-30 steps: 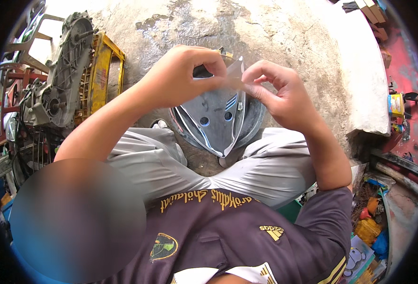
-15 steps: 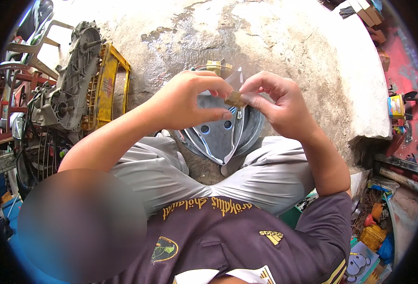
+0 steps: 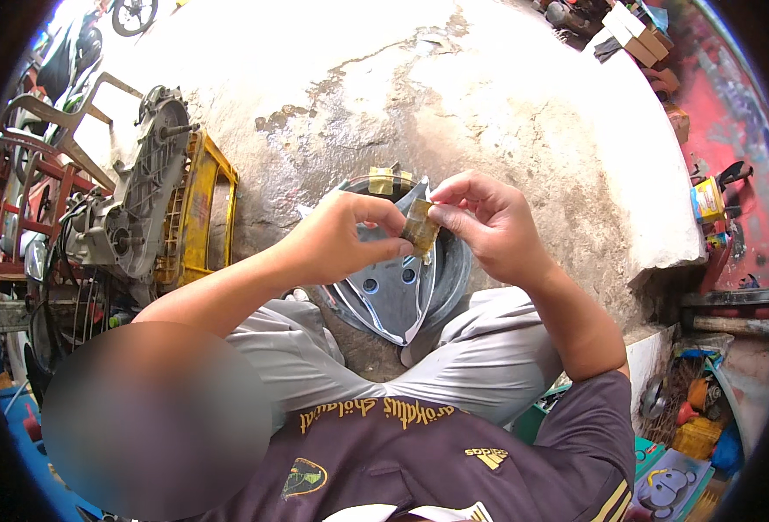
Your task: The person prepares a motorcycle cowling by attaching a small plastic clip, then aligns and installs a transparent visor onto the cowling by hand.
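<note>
The concrete floor is rough, wet in places; at left a yellow crate stands beside a metal engine casing. Above a grey pointed panel, left hand and right hand both clamp their grip on a small sheet, brownish and blotchy.

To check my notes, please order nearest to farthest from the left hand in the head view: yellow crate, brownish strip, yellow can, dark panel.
From the left hand:
1. brownish strip, beside it
2. dark panel, lower right
3. yellow crate, left
4. yellow can, right
</note>
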The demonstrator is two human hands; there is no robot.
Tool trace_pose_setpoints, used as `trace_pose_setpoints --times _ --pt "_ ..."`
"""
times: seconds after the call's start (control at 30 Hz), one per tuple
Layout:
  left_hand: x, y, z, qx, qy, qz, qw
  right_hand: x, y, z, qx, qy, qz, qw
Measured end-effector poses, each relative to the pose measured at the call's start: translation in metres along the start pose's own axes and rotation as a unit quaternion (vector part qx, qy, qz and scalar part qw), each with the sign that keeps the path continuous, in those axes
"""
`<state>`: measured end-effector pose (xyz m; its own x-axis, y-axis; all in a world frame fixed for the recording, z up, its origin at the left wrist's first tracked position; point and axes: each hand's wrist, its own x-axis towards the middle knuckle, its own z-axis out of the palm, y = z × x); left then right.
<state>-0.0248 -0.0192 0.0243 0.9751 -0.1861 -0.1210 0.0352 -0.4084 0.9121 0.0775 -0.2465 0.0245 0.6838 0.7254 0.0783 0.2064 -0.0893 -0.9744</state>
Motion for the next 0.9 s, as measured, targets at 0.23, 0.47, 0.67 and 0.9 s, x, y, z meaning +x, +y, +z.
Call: trace_pose_setpoints --times 0.23,0.47,0.67,0.9 --pt "0.007 -0.014 -0.007 -0.127 0.068 0.034 0.989 0.006 -0.012 -0.011 0.030 0.001 0.063 0.998" --pt "0.004 -0.011 -0.015 -0.091 0.117 0.094 0.984 0.006 -0.010 -0.009 0.017 -0.045 0.016 0.999" --pt "0.004 -0.009 -0.011 -0.085 0.117 0.067 0.987 0.006 -0.010 -0.011 -0.031 -0.024 -0.004 0.999" --pt "0.005 -0.006 -0.009 -0.117 0.111 0.030 0.987 0.002 -0.012 -0.010 -0.048 0.002 -0.013 0.999"
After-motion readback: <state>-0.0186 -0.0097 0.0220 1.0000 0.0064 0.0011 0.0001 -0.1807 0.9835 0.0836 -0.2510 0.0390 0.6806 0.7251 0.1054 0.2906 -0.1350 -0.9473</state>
